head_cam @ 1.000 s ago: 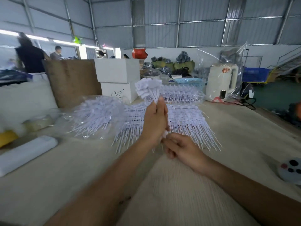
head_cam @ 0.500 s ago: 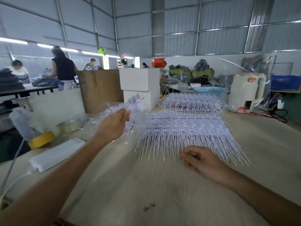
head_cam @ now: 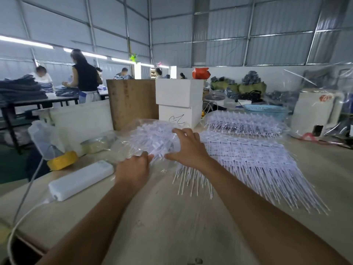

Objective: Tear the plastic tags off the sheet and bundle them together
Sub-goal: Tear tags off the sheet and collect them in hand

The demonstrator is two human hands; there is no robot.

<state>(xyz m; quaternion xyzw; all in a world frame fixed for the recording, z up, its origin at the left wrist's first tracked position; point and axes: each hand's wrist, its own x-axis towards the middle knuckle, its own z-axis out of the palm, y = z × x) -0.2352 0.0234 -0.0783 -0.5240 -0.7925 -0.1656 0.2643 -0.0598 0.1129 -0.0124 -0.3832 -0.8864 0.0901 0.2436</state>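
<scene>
A heap of loose white plastic tags (head_cam: 152,138) lies inside a crumpled clear bag (head_cam: 122,146) at the middle left of the table. My left hand (head_cam: 133,169) is at the heap's near edge, its fingers curled round tag stems there. My right hand (head_cam: 188,148) lies spread over the heap's right side, fingers straight and thumb low. To the right, a stack of tag sheets (head_cam: 248,161) lies flat with its stems fanned toward me. A second stack (head_cam: 244,125) sits behind it under clear plastic.
A white power strip (head_cam: 80,180) with its cable lies at the left, beside a yellow tape roll (head_cam: 63,162) and a round tin (head_cam: 95,144). A brown board (head_cam: 133,104), white boxes (head_cam: 179,104), a blue basket (head_cam: 267,111) and a white kettle (head_cam: 315,113) line the back. People work at far-left tables.
My left hand carried its bundle of tags from upright in front of me down to the bagged heap on the left. My right hand left the sheet stack and crossed onto the heap.
</scene>
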